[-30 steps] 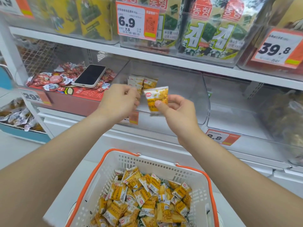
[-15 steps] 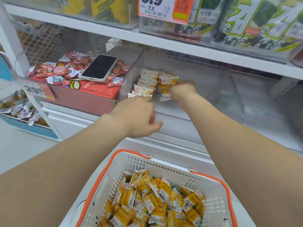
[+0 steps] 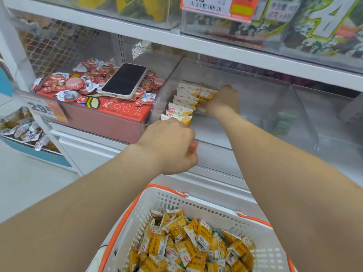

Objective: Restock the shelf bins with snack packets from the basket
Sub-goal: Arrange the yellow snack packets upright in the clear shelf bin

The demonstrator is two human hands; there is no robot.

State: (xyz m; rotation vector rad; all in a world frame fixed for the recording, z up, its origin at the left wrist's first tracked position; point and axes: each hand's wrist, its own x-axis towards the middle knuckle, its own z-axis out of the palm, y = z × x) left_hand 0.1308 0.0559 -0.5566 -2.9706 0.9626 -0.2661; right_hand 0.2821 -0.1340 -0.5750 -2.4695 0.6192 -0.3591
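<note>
The fingers of the right hand [image 3: 224, 101] are curled on a yellow packet [image 3: 207, 94] and grasp it, though the back of the hand hides most of them. This packet is inside the clear bin [image 3: 302, 114], touching the far right side of a row of packets [image 3: 184, 103] that stand along the bin's left wall. The left hand [image 3: 169, 146] is at the near edge of the same bin, just beside the nearest packet of the row and a small orange tag [image 3: 192, 148]; its fingers are bent under the hand, and I cannot tell if they hold anything. To the left, a phone [image 3: 124, 80] lies on small red cups [image 3: 90, 83] in a red box [image 3: 110, 112]. Near the person, below both arms, the white basket [image 3: 206, 205] with an orange rim holds many loose snack packets [image 3: 192, 246].
</note>
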